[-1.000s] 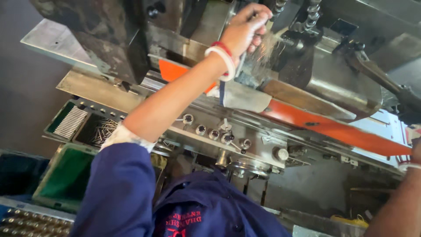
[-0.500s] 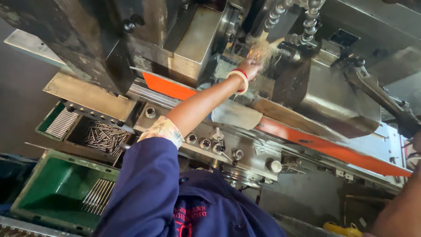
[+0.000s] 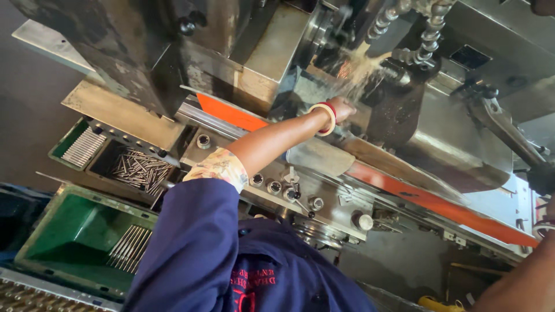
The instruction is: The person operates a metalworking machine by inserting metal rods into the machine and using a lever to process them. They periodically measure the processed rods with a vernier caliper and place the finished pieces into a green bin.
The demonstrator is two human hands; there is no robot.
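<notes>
My left arm is stretched far forward and up, nearly straight, the dark blue sleeve pushed back above a patterned cuff and the forearm bare. Bangles ring the wrist. My left hand [image 3: 342, 107] is mostly hidden past the wrist, so I can't tell whether the fingers are curled or spread. Of my right arm I see only a bare forearm at the lower right corner; its hand is out of view.

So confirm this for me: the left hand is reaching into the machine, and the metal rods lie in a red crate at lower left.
One thing is wrong: the crate at lower left is green, not red. The head view shows the metal rods lying in it. The rest stands: the left hand reaches into the machine.
</notes>
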